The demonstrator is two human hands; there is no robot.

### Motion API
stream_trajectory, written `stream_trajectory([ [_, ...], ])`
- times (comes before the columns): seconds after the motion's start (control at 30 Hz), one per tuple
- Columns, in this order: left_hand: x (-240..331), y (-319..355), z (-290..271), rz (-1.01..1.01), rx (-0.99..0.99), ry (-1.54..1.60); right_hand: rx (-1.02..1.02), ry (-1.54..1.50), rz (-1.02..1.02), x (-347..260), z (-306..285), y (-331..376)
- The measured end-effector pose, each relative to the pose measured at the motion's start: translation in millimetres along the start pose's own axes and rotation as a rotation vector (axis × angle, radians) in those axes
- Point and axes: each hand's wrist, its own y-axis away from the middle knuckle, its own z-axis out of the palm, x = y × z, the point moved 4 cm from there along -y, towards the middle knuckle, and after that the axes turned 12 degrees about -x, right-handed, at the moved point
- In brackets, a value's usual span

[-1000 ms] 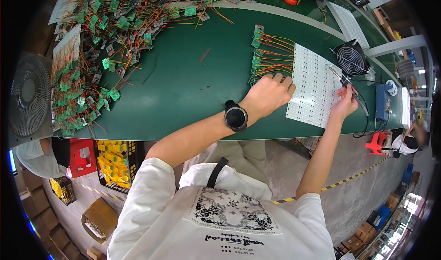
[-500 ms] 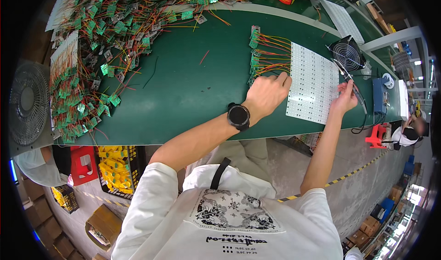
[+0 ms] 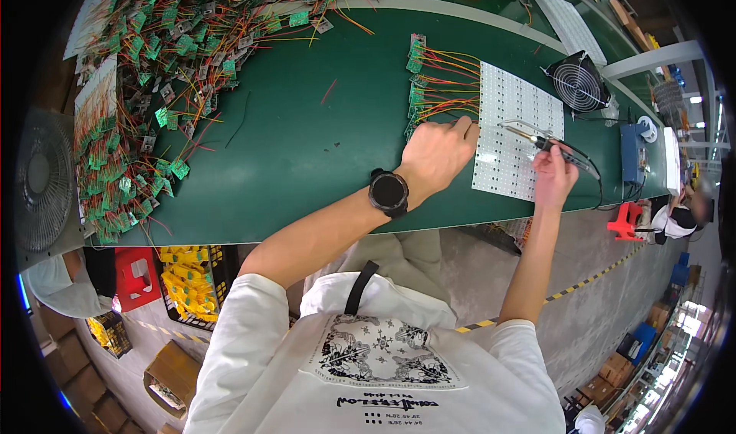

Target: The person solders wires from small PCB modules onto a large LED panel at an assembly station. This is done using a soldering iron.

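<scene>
Nearest me, the left hand (image 3: 435, 152) lies curled, knuckles up, pinning the near-left edge of the white LED panel (image 3: 515, 139) flat on the green counter (image 3: 307, 150). To its right the right hand (image 3: 553, 175) is closed around a soldering iron (image 3: 548, 143), its tip over the panel. The panel looks thin, light and stiff, likely fragile at the joints; best held by its bare edges. Farther left, small green boards with coloured wires (image 3: 433, 81) hang off it.

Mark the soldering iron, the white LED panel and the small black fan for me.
soldering iron (image 3: 553, 144), head view, on its black handle.
white LED panel (image 3: 515, 96), head view, on its bare upper half.
small black fan (image 3: 578, 81), head view, on its grille.
</scene>
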Motion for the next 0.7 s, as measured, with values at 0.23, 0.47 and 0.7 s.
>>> stream_trajectory([
  [0.23, -3.1, -2.4, 3.8, -0.041, -0.014, -0.003, -0.126, 0.136, 0.085, 10.4, 1.9, 2.6],
  [0.47, -1.8, -4.0, 3.8, -0.031, -0.019, -0.025, -0.169, 0.196, 0.083, 6.5, 6.6, 3.1],
  [0.7, -1.1, -4.0, 3.4, -0.029, -0.033, -0.037, -0.170, 0.188, 0.088, 8.1, 5.6, 3.8],
])
